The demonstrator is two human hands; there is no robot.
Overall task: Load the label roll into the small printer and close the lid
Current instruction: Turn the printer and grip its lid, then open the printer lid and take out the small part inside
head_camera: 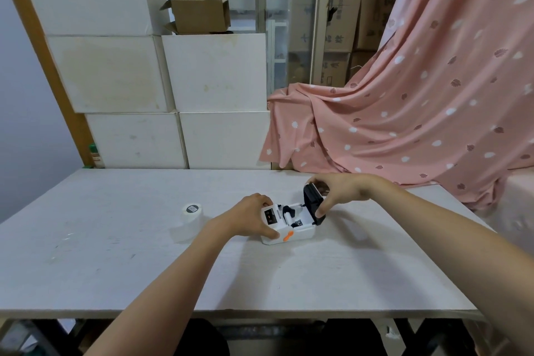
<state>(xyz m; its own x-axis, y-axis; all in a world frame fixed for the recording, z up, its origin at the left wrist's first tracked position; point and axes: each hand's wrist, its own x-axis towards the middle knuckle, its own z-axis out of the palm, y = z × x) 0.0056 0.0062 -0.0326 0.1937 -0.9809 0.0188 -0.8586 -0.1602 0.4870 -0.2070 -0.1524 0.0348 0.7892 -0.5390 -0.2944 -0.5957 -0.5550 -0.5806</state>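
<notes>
A small white printer (297, 233) with an orange latch sits on the white table (144, 269), just right of centre. Its black-lined lid (312, 205) stands raised at the right end, and the paper bay shows open. My left hand (254, 218) grips the printer's left end, beside its small display. My right hand (338, 192) holds the raised lid from above, fingers around its top and near edge. A white label roll (191, 218) in clear wrap stands upright on the table, left of the printer and apart from both hands.
White boxes (173, 101) are stacked along the table's far edge, with a brown carton (199, 14) on top. A pink patterned cloth (404, 113) drapes over things at the back right. The table's near edge (231, 313) runs across below my forearms.
</notes>
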